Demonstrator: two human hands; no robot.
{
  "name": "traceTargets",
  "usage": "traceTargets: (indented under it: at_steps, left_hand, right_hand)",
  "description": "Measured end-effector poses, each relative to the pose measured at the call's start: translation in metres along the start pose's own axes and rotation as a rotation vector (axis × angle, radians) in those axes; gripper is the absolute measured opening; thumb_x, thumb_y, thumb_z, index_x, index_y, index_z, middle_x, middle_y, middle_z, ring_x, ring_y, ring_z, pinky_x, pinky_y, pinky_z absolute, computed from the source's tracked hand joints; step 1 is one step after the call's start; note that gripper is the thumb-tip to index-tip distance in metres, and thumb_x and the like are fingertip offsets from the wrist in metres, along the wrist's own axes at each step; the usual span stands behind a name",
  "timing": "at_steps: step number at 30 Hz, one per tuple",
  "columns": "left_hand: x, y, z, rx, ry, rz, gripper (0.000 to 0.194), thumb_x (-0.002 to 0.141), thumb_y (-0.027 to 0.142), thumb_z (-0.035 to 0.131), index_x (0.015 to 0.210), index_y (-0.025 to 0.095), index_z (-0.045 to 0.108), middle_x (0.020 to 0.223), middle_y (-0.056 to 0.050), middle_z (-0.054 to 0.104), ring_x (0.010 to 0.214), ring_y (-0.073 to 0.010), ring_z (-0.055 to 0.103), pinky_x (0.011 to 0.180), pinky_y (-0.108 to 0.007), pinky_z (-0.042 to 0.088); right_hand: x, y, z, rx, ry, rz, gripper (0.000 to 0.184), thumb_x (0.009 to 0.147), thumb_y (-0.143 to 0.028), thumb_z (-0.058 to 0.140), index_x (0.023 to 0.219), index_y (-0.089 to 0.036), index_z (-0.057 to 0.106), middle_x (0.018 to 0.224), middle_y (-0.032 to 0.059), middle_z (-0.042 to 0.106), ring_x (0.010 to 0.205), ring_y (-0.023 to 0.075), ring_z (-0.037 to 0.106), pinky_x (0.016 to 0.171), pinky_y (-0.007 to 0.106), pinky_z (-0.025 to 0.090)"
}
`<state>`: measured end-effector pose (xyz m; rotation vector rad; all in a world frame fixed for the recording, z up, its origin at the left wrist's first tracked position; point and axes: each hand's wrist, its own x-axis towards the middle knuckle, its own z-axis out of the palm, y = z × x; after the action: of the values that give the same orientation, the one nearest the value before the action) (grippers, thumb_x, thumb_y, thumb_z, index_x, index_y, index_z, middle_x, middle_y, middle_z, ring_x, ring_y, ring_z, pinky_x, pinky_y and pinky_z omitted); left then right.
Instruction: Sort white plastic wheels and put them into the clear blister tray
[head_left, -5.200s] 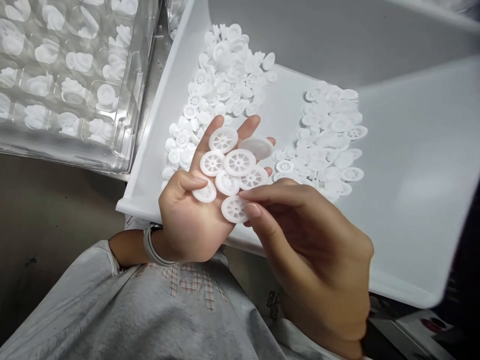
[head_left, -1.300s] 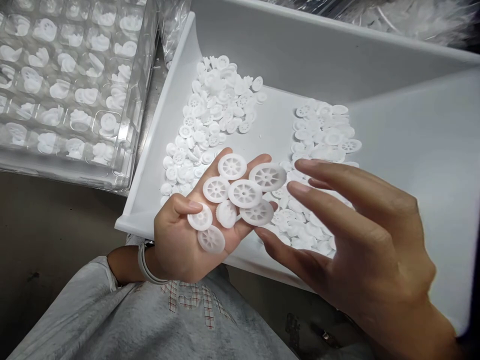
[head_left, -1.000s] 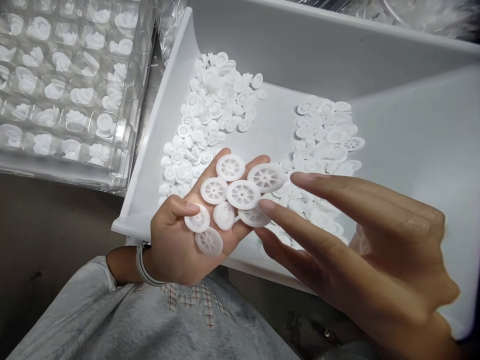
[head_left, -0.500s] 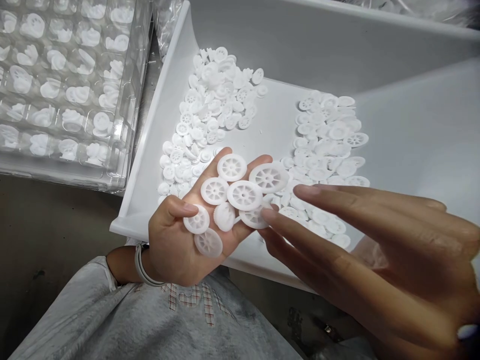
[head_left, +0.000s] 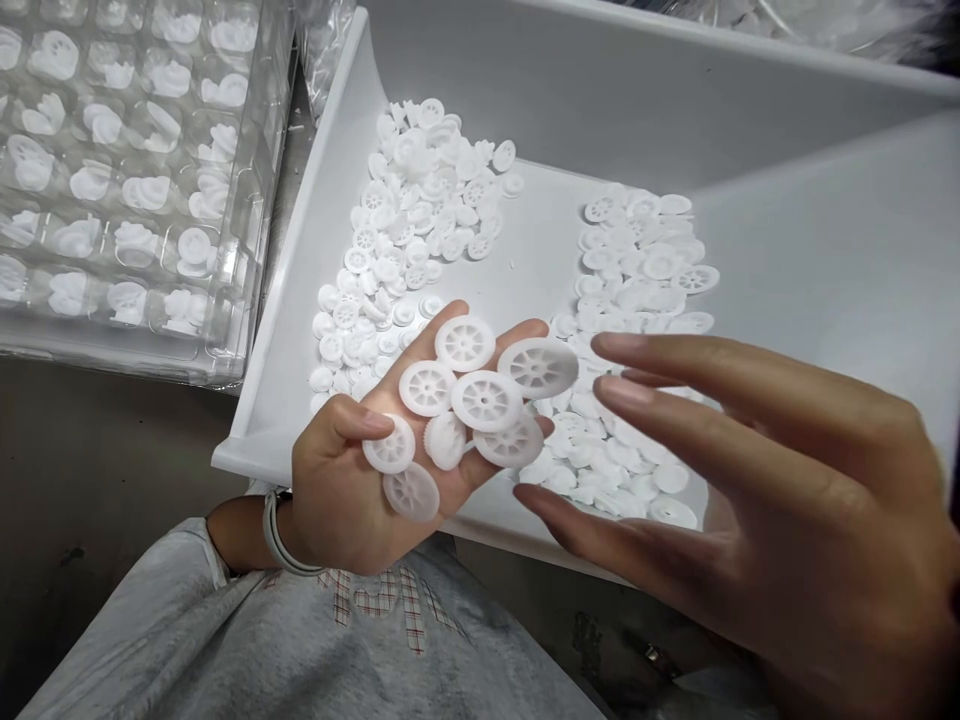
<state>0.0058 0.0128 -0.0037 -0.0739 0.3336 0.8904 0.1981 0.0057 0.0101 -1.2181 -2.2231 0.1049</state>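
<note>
My left hand (head_left: 352,490) lies palm up over the near edge of a white tray (head_left: 270,380). Several white plastic gears (head_left: 480,400) rest on its palm and fingers, and the thumb presses one gear near the palm. My right hand (head_left: 757,500) hovers just right of them, fingers spread and empty, fingertips a short way from the gears. Inside the tray lie two loose heaps: small white gears (head_left: 420,220) on the left and larger white gears (head_left: 637,290) on the right.
A clear plastic compartment tray (head_left: 127,170) with white parts in its pockets stands at the left on a dark table (head_left: 90,430). The white tray has a tall back wall (head_left: 600,90). A grey sleeve (head_left: 225,630) fills the bottom.
My right hand has drawn back slightly from the gears in the left palm and spread its fingers. The left hand holds the same gears, nearly still.
</note>
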Motion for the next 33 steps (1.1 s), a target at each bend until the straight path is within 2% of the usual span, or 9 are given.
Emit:
traceTargets:
  at_steps: [3, 5, 9, 12, 15, 19, 25, 29, 33]
  left_hand:
    - [0.0, 0.001, 0.004, 0.047, 0.022, -0.042, 0.078, 0.076, 0.026, 0.043, 0.153, 0.019, 0.03, 0.144, -0.007, 0.056, 0.145, -0.0289, 0.039, 0.121, -0.049, 0.029]
    - [0.001, 0.002, 0.007, 0.066, 0.033, -0.075, 0.075, 0.075, 0.026, 0.041, 0.149, 0.017, 0.035, 0.138, -0.01, 0.059, 0.142, -0.0303, 0.043, 0.118, -0.05, 0.033]
    - [0.004, 0.003, 0.008, -0.03, 0.039, -0.138, 0.05, 0.073, 0.027, 0.043, 0.118, 0.02, 0.061, 0.094, -0.006, 0.068, 0.105, -0.0247, 0.065, 0.098, -0.042, 0.049]
    - [0.006, 0.004, 0.005, -0.111, 0.108, -0.188, 0.024, 0.069, 0.024, 0.048, 0.086, 0.016, 0.062, 0.074, -0.002, 0.055, 0.071, -0.0112, 0.058, 0.073, -0.025, 0.051]
    - [0.007, 0.004, 0.002, -0.175, 0.11, -0.229, 0.018, 0.069, 0.021, 0.049, 0.079, 0.012, 0.061, 0.073, -0.003, 0.055, 0.069, -0.0082, 0.057, 0.068, -0.019, 0.049]
    - [0.008, 0.002, 0.0, -0.241, 0.074, -0.203, 0.023, 0.073, 0.017, 0.047, 0.085, 0.009, 0.064, 0.078, -0.003, 0.061, 0.073, -0.0063, 0.06, 0.074, -0.015, 0.051]
    - [0.008, 0.001, 0.001, -0.178, 0.102, -0.27, 0.03, 0.075, 0.02, 0.041, 0.084, 0.006, 0.066, 0.078, -0.005, 0.061, 0.077, -0.0103, 0.061, 0.104, -0.032, 0.048]
    - [0.007, 0.0, 0.003, -0.094, 0.062, -0.287, 0.037, 0.079, 0.025, 0.037, 0.089, 0.009, 0.069, 0.085, -0.007, 0.069, 0.09, -0.0141, 0.065, 0.115, -0.036, 0.04]
    - [0.008, -0.003, 0.005, 0.018, 0.055, -0.292, 0.04, 0.086, 0.026, 0.035, 0.098, 0.014, 0.072, 0.101, -0.005, 0.074, 0.103, -0.0149, 0.066, 0.112, -0.036, 0.041]
  right_hand:
    - [0.01, 0.009, 0.005, 0.036, -0.122, -0.217, 0.075, 0.09, -0.038, 0.067, 0.153, -0.015, 0.032, 0.137, 0.0163, 0.053, 0.131, 0.0291, 0.051, 0.107, 0.045, 0.051]
    - [0.021, 0.014, 0.008, -0.003, -0.133, -0.358, 0.067, 0.089, -0.044, 0.065, 0.143, -0.011, 0.044, 0.135, 0.0198, 0.054, 0.132, 0.0315, 0.05, 0.103, 0.05, 0.052]
    - [0.04, 0.019, 0.014, -0.111, -0.172, -0.633, 0.037, 0.092, -0.047, 0.06, 0.114, -0.017, 0.064, 0.125, 0.0146, 0.065, 0.123, 0.0303, 0.06, 0.089, 0.048, 0.061]
    - [0.048, 0.019, 0.019, -0.081, -0.162, -0.702, 0.023, 0.098, -0.035, 0.052, 0.107, -0.018, 0.065, 0.107, 0.0087, 0.073, 0.106, 0.0239, 0.069, 0.081, 0.038, 0.065]
    - [0.049, 0.019, 0.021, 0.003, -0.15, -0.66, 0.017, 0.097, -0.023, 0.054, 0.106, -0.012, 0.063, 0.095, 0.0108, 0.073, 0.091, 0.023, 0.07, 0.072, 0.035, 0.064]
    - [0.049, 0.019, 0.018, 0.099, -0.27, -0.548, 0.022, 0.094, -0.025, 0.061, 0.11, -0.009, 0.062, 0.095, 0.0124, 0.07, 0.09, 0.0223, 0.067, 0.075, 0.036, 0.063]
    - [0.044, 0.02, 0.017, 0.271, -0.302, -0.404, 0.021, 0.091, -0.013, 0.061, 0.111, -0.006, 0.06, 0.093, 0.0146, 0.064, 0.087, 0.0207, 0.06, 0.073, 0.036, 0.056]
    - [0.041, 0.017, 0.021, 0.467, -0.245, -0.197, 0.019, 0.091, -0.006, 0.054, 0.106, -0.015, 0.062, 0.088, 0.0073, 0.062, 0.084, 0.0148, 0.061, 0.07, 0.027, 0.053]
    - [0.04, 0.012, 0.021, 0.637, -0.207, 0.085, 0.019, 0.092, -0.009, 0.051, 0.093, -0.022, 0.065, 0.082, 0.0, 0.066, 0.076, 0.0104, 0.064, 0.063, 0.022, 0.052]
